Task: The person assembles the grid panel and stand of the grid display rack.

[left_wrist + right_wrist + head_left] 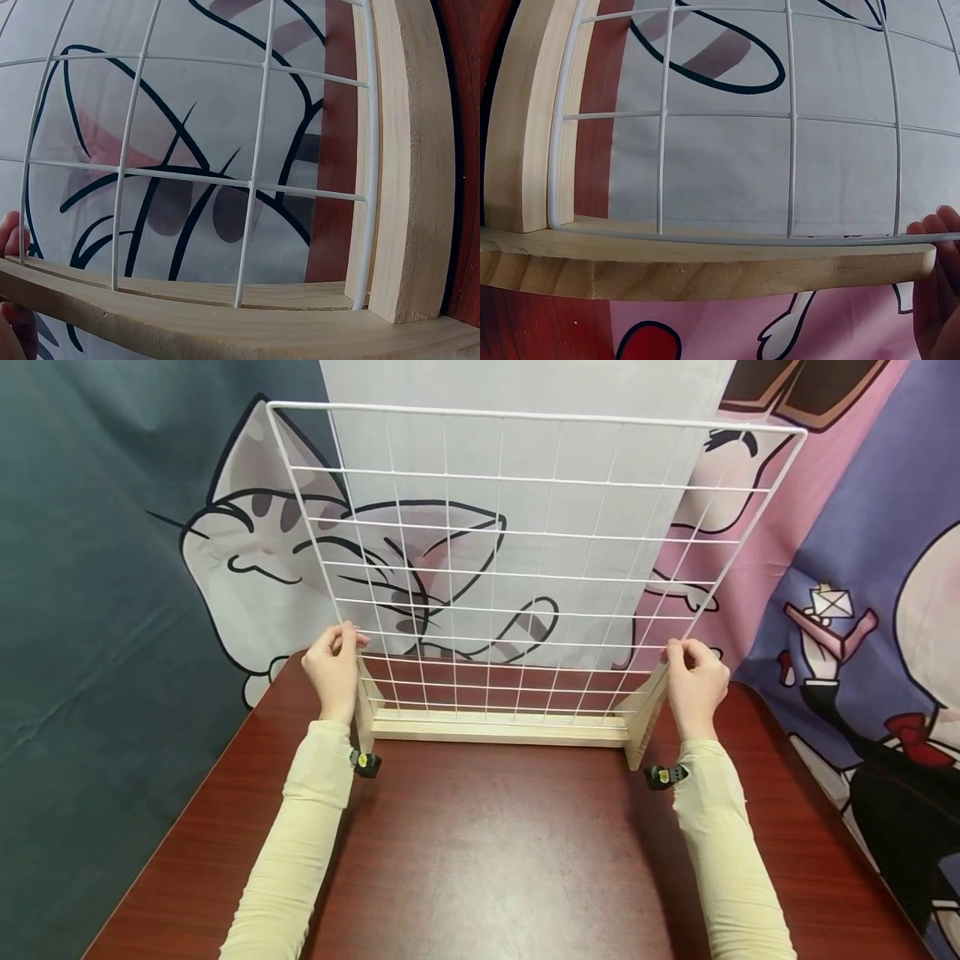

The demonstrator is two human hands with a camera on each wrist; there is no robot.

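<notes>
A white wire grid panel (530, 483) stands upright, leaning back, in a pale wooden stand with a crossbar (498, 729) and two side pieces. At the panel's left edge, my left hand (333, 668) pinches the side wire where it meets the upper end of the left wooden side piece (165, 330). My right hand (696, 685) does likewise on the right, thumb and fingers at the wire beside the end of the right side piece (705, 270). The panel's bottom edge lies along the crossbar, between the two side pieces, in both wrist views.
The stand rests on a dark red-brown wooden table (495, 852). Behind it hangs a cloth printed with a cartoon cat (255, 560), and more printed cloth (847, 610) is at the right. Small black cameras are strapped at both wrists.
</notes>
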